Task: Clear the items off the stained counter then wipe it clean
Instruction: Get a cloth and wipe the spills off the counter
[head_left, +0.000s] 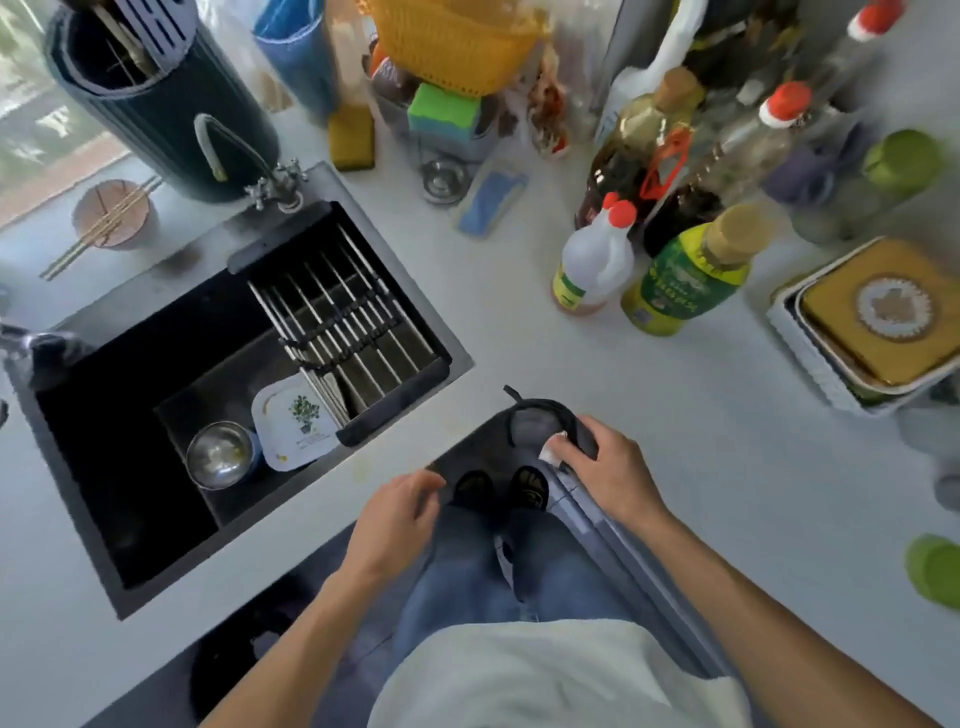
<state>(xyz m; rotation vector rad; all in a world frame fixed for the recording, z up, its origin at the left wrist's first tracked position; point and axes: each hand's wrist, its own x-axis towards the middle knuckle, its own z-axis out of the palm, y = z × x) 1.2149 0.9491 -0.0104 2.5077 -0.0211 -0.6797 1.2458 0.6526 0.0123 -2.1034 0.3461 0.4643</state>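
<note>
Nearest the camera: the person's pale shirt and jeans fill 6 o'clock, both forearms reaching up toward the frame's centre.
Right hand (605, 462): fingers curled down over a dark cloth (540, 431), pinching it together with a small white scrap; it holds the cloth at the worktop's near edge.
Left hand (397, 512): hovering off the edge beside the cloth's lower corner, fingers loosely bent, gripping nothing that shows.
Worktop (519, 332): pale; a faint yellowish stain (363, 462) lies just at 9 o'clock of the cloth, near the sink's (218, 415) corner.
Sink contents: a steel bowl (221, 454) and a white tray (293, 421), below a roll-up rack.
Uncleared items: bottles (675, 270) clustered at 1 o'clock, a gold tin (883, 312) in a white tray at 3 o'clock, a blue cloth (491, 200) at 12 o'clock.
Step in hand: wiping looks about to begin, cloth gathered at the edge, though much remains on the surface.
Next move: press the cloth flat and sweep toward 9 o'clock over the stain, keeping it on the surface and not over the edge.
</note>
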